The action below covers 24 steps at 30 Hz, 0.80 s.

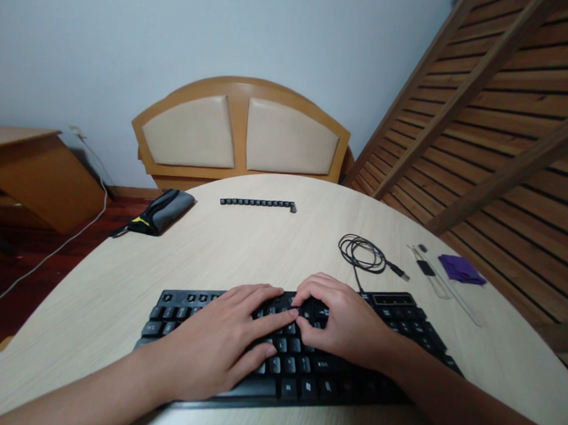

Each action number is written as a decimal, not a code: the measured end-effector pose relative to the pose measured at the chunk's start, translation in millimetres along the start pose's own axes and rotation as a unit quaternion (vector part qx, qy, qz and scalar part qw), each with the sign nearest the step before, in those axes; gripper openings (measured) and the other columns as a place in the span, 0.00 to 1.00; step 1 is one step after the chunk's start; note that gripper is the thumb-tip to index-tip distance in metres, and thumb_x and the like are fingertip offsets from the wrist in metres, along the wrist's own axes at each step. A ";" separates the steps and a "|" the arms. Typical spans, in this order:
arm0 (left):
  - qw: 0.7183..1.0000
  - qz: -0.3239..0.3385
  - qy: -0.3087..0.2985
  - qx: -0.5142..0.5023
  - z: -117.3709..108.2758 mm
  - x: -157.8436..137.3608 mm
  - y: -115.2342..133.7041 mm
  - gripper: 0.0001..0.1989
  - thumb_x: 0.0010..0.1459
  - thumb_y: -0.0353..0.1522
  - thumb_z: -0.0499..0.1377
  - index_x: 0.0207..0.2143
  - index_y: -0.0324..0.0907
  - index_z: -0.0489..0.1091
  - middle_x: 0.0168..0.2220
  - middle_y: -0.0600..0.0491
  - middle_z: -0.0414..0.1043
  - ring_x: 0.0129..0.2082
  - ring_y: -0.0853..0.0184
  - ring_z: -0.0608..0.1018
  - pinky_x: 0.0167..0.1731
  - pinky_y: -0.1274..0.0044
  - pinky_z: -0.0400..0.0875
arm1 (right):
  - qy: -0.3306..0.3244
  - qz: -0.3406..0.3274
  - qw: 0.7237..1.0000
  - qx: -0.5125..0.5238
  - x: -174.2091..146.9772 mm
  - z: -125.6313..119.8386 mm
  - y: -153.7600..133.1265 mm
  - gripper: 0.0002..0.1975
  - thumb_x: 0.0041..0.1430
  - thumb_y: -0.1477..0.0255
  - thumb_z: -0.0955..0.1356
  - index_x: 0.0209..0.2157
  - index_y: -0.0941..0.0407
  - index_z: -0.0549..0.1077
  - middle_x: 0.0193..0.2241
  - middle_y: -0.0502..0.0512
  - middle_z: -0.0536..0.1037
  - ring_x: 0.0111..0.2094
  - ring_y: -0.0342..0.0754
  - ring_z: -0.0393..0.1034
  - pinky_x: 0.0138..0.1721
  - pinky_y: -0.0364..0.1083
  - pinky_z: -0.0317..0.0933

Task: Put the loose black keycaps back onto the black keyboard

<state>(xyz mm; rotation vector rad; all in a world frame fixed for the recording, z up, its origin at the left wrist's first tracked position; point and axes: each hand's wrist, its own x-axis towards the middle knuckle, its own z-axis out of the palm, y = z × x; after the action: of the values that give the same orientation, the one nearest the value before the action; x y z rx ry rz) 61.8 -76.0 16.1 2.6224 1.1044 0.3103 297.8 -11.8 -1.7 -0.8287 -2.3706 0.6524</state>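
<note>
A black keyboard (298,386) lies in front of me, with bare switch posts (191,298) showing at the left of its top row. My left hand (233,327) rests across the keys with its fingers spread, its index fingertip beside the right hand's fingertips. Over the upper right part of the main keys, my right hand (342,317) is curled, thumb and index finger closed in a pinch around a keycap that they largely hide. Beyond the keyboard, a neat row of loose black keycaps (256,203) lies on the table, with a keycap or two below its right end.
The coiled USB cable (365,255) sits behind the keyboard. To the right are a wire keycap puller (426,269), a thin white stick (455,297) and a folded purple cloth (460,270). A dark grey pouch (167,211) lies near the left edge of the round table (206,253).
</note>
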 end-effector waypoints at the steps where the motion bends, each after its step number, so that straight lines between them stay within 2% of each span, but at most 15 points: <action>1: 1.000 0.001 0.002 -0.001 0.1 0.0 0.0 0.26 0.69 0.35 0.54 0.67 0.51 0.57 0.66 0.46 0.58 0.64 0.53 0.65 0.61 0.58 0.65 | -0.001 0.000 1.000 -0.002 0.1 0.1 0.0 0.06 0.51 0.77 0.69 0.34 0.56 0.74 0.32 0.52 0.76 0.38 0.49 0.71 0.41 0.48 0.65; 18: 1.000 -0.001 0.002 0.006 -0.6 -0.9 0.1 0.24 0.69 0.36 0.53 0.66 0.50 0.59 0.65 0.45 0.59 0.64 0.54 0.66 0.60 0.57 0.65 | -0.011 0.000 1.000 -0.012 -0.9 -1.8 -1.7 0.08 0.52 0.78 0.68 0.35 0.54 0.74 0.34 0.52 0.76 0.39 0.49 0.70 0.41 0.48 0.64; 24: 1.000 -0.006 0.002 -0.003 -0.5 -1.0 -0.2 0.24 0.69 0.37 0.53 0.66 0.50 0.59 0.65 0.46 0.59 0.64 0.54 0.65 0.61 0.57 0.65 | -0.005 0.013 1.000 -0.004 -0.4 -1.5 -1.1 0.05 0.52 0.77 0.69 0.33 0.55 0.72 0.35 0.53 0.75 0.39 0.50 0.70 0.42 0.49 0.64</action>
<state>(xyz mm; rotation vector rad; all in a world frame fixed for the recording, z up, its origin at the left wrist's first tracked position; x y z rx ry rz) 60.9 -76.5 16.4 2.6098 1.1181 0.3168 298.5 -12.4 0.0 -0.8622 -2.3770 0.6590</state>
